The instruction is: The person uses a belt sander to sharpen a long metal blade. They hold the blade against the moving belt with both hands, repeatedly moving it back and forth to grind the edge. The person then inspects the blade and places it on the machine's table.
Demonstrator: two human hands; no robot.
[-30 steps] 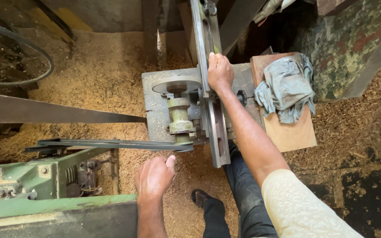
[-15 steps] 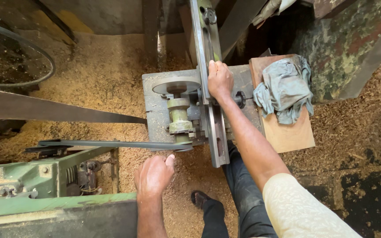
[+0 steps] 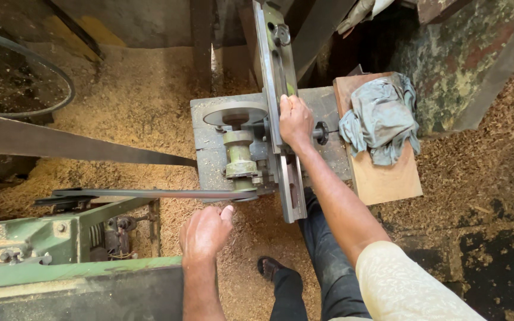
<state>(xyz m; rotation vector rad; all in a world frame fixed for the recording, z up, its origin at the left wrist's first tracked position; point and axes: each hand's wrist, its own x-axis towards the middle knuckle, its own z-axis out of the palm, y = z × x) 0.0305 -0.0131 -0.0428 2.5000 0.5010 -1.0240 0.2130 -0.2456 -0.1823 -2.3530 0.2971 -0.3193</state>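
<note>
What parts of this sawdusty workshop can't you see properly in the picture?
All in the head view:
- Right hand: its fingertips curl over the long metal bar, so what they press is hidden.
- Left hand: the palm faces down; whether it holds anything cannot be told.
- Wooden board: its top lies under the grey cloth.
- Green machine: cut off by the left edge.
- Big ring: cut off by the left edge.

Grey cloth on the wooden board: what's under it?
The grey cloth lies crumpled on the far end of a wooden board. Bare wood shows at the near end; whatever sits beneath the cloth is covered.
</note>
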